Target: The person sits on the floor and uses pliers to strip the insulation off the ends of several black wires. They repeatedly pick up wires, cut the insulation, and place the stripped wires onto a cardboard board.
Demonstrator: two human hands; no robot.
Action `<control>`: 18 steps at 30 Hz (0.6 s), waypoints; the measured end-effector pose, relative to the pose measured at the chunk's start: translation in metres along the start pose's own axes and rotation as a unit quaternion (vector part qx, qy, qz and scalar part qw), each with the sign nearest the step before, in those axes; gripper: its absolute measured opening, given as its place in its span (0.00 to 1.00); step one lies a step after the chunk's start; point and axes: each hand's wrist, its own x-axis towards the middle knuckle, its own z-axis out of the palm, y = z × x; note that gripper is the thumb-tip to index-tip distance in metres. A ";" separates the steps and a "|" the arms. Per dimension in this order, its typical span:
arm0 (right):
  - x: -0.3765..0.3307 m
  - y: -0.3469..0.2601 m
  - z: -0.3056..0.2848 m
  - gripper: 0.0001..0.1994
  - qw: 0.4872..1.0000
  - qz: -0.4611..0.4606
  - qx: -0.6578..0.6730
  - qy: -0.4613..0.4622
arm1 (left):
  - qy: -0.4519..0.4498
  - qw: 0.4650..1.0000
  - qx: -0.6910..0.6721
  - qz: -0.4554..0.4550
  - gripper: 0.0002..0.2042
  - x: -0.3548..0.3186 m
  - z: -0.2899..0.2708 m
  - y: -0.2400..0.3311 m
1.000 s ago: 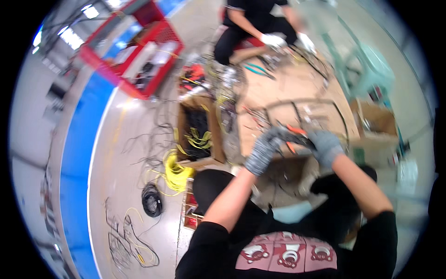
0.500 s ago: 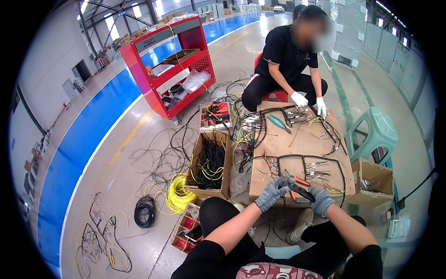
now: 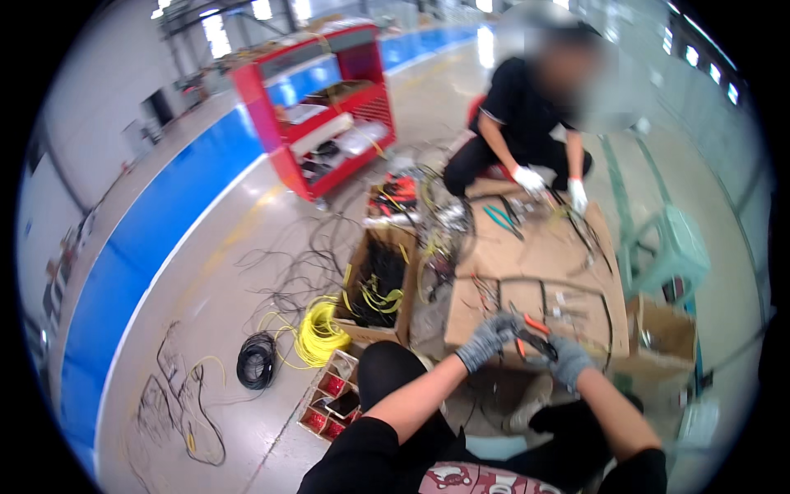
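Observation:
In front of me, at the near edge of a tan board [image 3: 527, 262], my right hand [image 3: 572, 364] in a grey glove is closed around a pair of pliers [image 3: 536, 339] with orange and black parts. My left hand [image 3: 490, 339], also gloved in grey, is held close to the pliers with its fingers drawn together. What it grips is too blurred to make out. Just beyond my hands, a black wiring harness [image 3: 545, 282] with several labelled wire ends lies on the board. Teal-handled pliers [image 3: 504, 221] rest farther up it.
Across the board sits a person [image 3: 527, 115] with white-gloved hands at the wires. To the left are a box of black cables [image 3: 377, 280], a yellow wire coil [image 3: 319, 336], a black coil [image 3: 257, 361] and a red cart [image 3: 298, 169]. A green stool [image 3: 671, 247] stands right.
The whole view has shifted a little and blurred, with the surroundings sliding right. My hands stay together at the pliers, in nearly the same pose. The other person's hands remain over the board.

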 end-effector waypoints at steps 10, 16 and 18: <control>0.003 0.016 0.036 0.17 1.000 0.001 0.018 0.007 | 0.055 0.997 -0.035 -0.051 0.20 -0.005 0.006 0.003; -0.009 0.029 0.000 0.26 0.993 -0.016 -0.116 0.024 | 0.026 0.997 0.057 -0.053 0.17 -0.012 0.011 -0.002; -0.017 0.039 -0.016 0.27 0.991 0.013 -0.132 0.026 | 0.037 0.995 0.092 -0.030 0.17 -0.019 0.007 -0.013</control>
